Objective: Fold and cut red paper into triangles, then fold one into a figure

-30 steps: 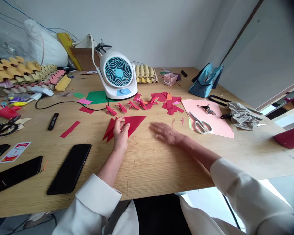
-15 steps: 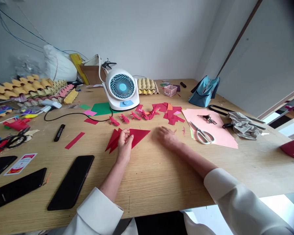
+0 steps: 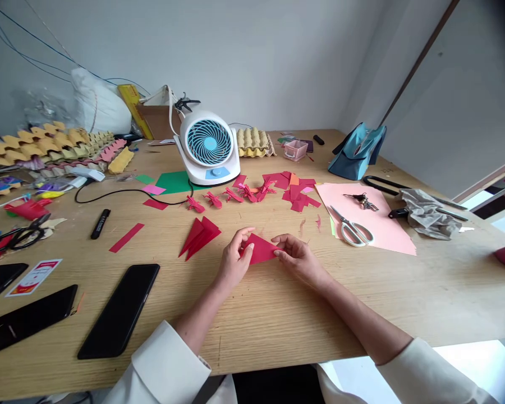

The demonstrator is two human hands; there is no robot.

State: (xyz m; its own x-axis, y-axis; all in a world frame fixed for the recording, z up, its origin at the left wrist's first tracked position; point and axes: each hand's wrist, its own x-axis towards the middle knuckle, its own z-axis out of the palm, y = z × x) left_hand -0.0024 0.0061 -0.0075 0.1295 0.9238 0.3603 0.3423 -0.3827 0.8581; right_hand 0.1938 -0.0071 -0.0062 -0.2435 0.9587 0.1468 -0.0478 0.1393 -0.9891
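Observation:
A red folded paper triangle (image 3: 260,249) is held between my two hands just above the table. My left hand (image 3: 237,257) pinches its left side between thumb and fingers. On its right corner, the thumb and fingertips of my right hand (image 3: 299,259) are closed. Left of my hands lie more red paper triangles (image 3: 199,237), overlapping one another. Farther back, several small red folded paper figures (image 3: 232,194) stand in a row, and behind them to the right is a spread of red paper pieces (image 3: 298,193).
A white fan (image 3: 207,147) stands at the back. To the right, scissors (image 3: 353,229) and keys (image 3: 363,201) lie on pink paper (image 3: 393,238). On the left are a black phone (image 3: 120,311), a marker (image 3: 100,224) and egg trays (image 3: 46,147). A blue bag (image 3: 357,154) sits back right.
My left hand has brought one red triangle rightward from the others and nearer to me. My right hand has come back from the table surface and now grips its right corner.

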